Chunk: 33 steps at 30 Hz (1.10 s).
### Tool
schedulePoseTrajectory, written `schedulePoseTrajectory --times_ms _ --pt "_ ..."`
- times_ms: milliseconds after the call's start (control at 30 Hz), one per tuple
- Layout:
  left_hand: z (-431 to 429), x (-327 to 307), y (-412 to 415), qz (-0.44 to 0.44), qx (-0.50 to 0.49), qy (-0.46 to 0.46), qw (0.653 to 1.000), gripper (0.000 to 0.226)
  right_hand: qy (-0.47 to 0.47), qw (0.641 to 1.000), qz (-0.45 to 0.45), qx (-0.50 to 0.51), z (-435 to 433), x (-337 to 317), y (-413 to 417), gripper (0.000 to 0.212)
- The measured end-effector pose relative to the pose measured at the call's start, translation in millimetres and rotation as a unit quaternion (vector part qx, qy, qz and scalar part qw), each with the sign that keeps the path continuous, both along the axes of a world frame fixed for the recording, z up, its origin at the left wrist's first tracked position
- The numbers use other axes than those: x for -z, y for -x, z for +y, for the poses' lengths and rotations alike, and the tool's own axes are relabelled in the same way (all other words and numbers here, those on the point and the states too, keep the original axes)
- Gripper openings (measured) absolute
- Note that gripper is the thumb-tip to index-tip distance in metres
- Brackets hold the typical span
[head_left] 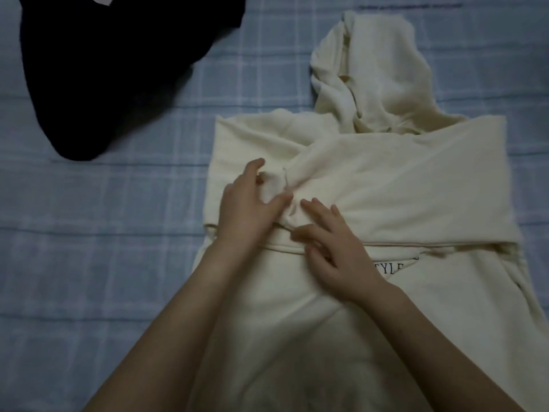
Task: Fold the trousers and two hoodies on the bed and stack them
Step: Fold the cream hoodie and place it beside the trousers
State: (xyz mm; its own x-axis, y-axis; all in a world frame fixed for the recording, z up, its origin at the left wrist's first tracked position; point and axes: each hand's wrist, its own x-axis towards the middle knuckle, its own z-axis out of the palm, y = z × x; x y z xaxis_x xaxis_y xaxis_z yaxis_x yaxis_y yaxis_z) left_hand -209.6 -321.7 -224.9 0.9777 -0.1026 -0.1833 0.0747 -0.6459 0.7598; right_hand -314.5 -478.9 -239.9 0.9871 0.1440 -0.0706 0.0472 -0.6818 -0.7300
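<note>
Cream hoodie (445, 337) flat on checked blue bed (89, 263), sleeves crossed over chest. Left hand (249, 209) grip pinches sleeve cuff (274, 185); right hand (332, 251) grip wide, fingers flat on cloth. Step: sleeve tuck. Next, likely: fold body up towards hood. Dark garment (113, 69) lies apart, upper left.

left hand (251, 205): thumb and fingers (253, 171) pinched hoodie (416, 188) | right hand (338, 257): flat, palm down, fingers spread | forearms bare, extended forward, hands close together
</note>
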Motion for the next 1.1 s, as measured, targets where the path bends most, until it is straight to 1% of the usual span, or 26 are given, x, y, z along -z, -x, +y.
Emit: schedulePoseTrajectory --times_ms 67,133,200,233,267,300,333,367,400,433,467,500,567,633,767,933,1000,1100 --pt "-2 -2 1 -0.031 -0.001 0.036 0.999 0.044 -0.027 0.999 -0.021 0.02 -4 -7 0 0.026" --pt "10 -5 -6 -0.075 -0.044 0.081 0.993 0.025 -0.005 0.997 -0.069 0.047 -13 -15 -2 0.024" --pt "28 -15 -18 -0.122 -0.08 0.074 0.987 0.021 0.078 0.986 -0.126 0.077 -29 -23 -8 0.03" --pt "37 -18 -24 -0.119 -0.083 0.05 0.988 0.02 0.13 0.978 -0.133 0.095 -41 -27 -12 0.037" --pt "44 -19 -29 -0.1 -0.069 -0.006 0.993 0.023 0.179 0.969 -0.122 0.117 -53 -31 -15 0.044" --pt "47 -17 -30 -0.079 -0.042 -0.096 0.991 0.032 0.221 0.96 -0.099 0.142 -66 -33 -19 0.051" --pt "46 -16 -28 -0.072 -0.013 -0.187 0.98 0.043 0.255 0.95 -0.072 0.167 -79 -34 -21 0.055" --pt "38 -18 -24 -0.104 0.014 -0.239 0.965 0.05 0.28 0.94 -0.049 0.19 -92 -34 -24 0.057" --pt "23 -20 -19 -0.16 0.05 -0.251 0.953 0.052 0.302 0.93 -0.032 0.206 -105 -31 -27 0.059" --pt "6 -22 -14 -0.213 0.101 -0.239 0.942 0.052 0.321 0.924 -0.017 0.209 -117 -27 -30 0.059" --pt "-12 -19 -10 -0.24 0.164 -0.229 0.929 0.054 0.338 0.919 -0.002 0.201 -128 -21 -32 0.058" --pt "-28 -13 -6 -0.24 0.226 -0.232 0.915 0.056 0.351 0.917 0.014 0.191 -138 -14 -32 0.057" --pt "-48 6 -4 -0.215 0.31 -0.276 0.884 0.058 0.36 0.913 0.046 0.186 -157 3 -25 0.056" --pt "-52 32 -10 -0.203 0.341 -0.307 0.865 0.059 0.336 0.918 0.058 0.2 -172 19 -16 0.057" --pt "-52 62 -16 -0.225 0.339 -0.302 0.862 0.058 0.316 0.923 0.037 0.216 -180 34 -12 0.056" --pt "-52 58 -10 -0.233 0.323 -0.301 0.867 0.058 0.29 0.933 0.034 0.209 -178 31 -11 0.057" --pt "-55 62 -3 -0.234 0.303 -0.316 0.868 0.058 0.3 0.931 0.023 0.209 -179 37 -6 0.058" --pt "-58 57 -5 -0.224 0.32 -0.311 0.867 0.058 0.289 0.934 0.04 0.204 -179 33 -12 0.056"
